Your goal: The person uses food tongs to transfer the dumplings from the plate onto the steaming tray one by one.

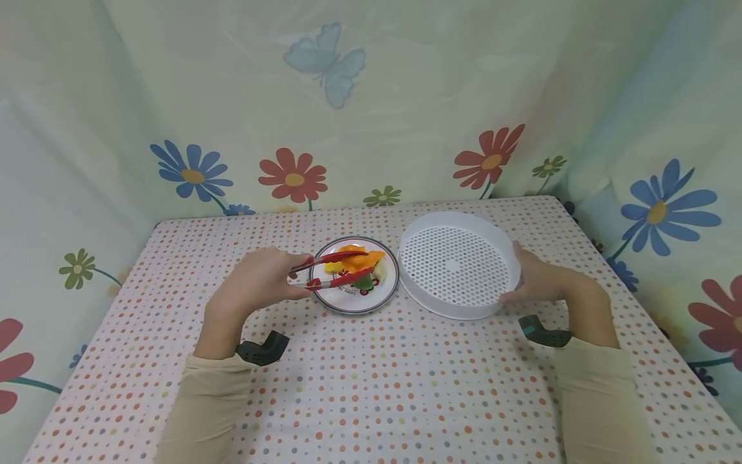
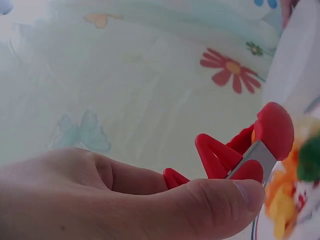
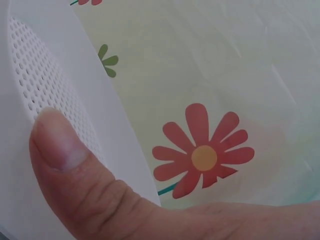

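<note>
My left hand (image 1: pixel 252 277) holds a pair of red-and-metal tongs (image 1: pixel 349 278), thumb along one arm in the left wrist view. The tong tips reach over a small round plate (image 1: pixel 342 305) with a dark-edged rim. Orange pieces (image 1: pixel 355 263), a green piece (image 1: pixel 364 283) and pale and yellow bits lie there, seemingly food; whether the tips grip any of them I cannot tell. To the plate's right stands a round white sieve (image 1: pixel 455 264) with a perforated bottom. My right hand (image 1: pixel 539 277) grips its right side, thumb (image 3: pixel 62 145) at the wall in the right wrist view.
A dotted cloth (image 1: pixel 371 386) covers the table. Behind it and at both sides hang pale curtains (image 1: pixel 417 96) printed with flowers and a butterfly. Plate and sieve stand side by side, nearly touching.
</note>
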A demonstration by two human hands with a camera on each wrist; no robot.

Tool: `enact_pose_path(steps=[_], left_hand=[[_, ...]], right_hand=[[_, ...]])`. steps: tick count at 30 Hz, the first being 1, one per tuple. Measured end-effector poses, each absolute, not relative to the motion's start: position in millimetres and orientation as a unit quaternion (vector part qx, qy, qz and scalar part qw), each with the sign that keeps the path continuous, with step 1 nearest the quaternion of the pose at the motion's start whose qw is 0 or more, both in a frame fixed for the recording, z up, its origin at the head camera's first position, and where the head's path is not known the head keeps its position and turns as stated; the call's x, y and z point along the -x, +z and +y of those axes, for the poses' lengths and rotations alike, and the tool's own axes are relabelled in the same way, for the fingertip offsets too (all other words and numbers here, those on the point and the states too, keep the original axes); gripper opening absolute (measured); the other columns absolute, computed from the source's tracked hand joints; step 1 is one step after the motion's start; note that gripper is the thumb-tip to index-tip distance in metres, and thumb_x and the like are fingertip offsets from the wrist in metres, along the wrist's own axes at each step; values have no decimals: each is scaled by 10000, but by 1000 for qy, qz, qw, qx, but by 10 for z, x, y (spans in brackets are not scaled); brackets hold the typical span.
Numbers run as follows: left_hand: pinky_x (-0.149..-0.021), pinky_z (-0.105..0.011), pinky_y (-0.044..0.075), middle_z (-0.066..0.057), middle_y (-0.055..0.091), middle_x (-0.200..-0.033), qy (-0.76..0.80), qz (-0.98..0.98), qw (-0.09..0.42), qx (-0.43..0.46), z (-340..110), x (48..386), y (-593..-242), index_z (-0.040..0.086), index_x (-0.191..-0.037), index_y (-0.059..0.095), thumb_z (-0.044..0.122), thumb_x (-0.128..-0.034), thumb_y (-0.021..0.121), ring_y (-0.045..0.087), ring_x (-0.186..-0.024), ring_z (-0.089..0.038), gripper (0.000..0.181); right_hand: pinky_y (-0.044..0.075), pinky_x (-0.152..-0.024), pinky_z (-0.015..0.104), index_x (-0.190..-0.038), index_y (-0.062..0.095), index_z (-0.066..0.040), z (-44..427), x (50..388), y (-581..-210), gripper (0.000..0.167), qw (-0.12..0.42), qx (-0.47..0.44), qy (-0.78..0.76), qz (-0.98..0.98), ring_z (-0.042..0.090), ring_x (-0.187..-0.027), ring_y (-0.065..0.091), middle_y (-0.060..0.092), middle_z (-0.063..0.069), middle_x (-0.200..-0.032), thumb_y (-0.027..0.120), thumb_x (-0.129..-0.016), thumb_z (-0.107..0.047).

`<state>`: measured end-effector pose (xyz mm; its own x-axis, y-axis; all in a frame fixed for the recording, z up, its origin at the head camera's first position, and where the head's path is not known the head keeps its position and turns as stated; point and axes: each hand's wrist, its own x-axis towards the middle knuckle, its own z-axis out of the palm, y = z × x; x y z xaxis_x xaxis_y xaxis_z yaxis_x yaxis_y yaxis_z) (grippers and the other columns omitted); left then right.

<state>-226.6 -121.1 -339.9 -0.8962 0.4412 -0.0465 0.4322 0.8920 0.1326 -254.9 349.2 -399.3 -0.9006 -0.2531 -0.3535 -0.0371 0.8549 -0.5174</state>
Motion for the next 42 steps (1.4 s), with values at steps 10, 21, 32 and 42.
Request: enact_pose_path(steps=[10, 21, 32, 42], left_hand=[[-593, -253, 424, 51, 615, -700, 55, 956, 32, -287, -639, 2548, -3389, 199, -1339, 562, 434, -779, 753, 530, -670, -125, 637], [-606, -266, 453, 45, 671, -807, 59, 946, 4, -318, -91, 2771, -3548, 218, -1354, 539, 452, -818, 708, 565, -698, -119, 608], [-607, -291, 513, 34, 711, -988, 26, 950, -23, -310, 690, 2827, -3815, 229, -1345, 521, 499, -840, 663, 636, -771, -147, 591], [-726, -311, 547, 35, 697, -1082, 31, 949, -13, -315, 985, 2883, -3922, 206, -1309, 564, 492, -821, 688, 648, -922, -146, 579]], right_hand=[[164, -1050, 694, -1491, -17, 33, 3507, 2596, -3997, 1279, 180, 104, -246, 947, 532, -1362, 146, 154, 342, -1495, 852, -655, -390], [150, -1060, 684, -1471, -74, 79, 3493, 2534, -3942, 1309, 201, 64, -209, 955, 561, -1358, 90, 59, 384, -1494, 832, -671, -424], [194, -1032, 686, -1493, -82, 20, 3470, 2500, -3958, 1341, 214, 28, -201, 956, 532, -1364, 108, 28, 337, -1523, 826, -648, -491], [211, -1024, 682, -1501, -88, -6, 3465, 2473, -3916, 1344, 213, 19, -193, 958, 531, -1367, 111, 15, 322, -1534, 818, -646, -510]])
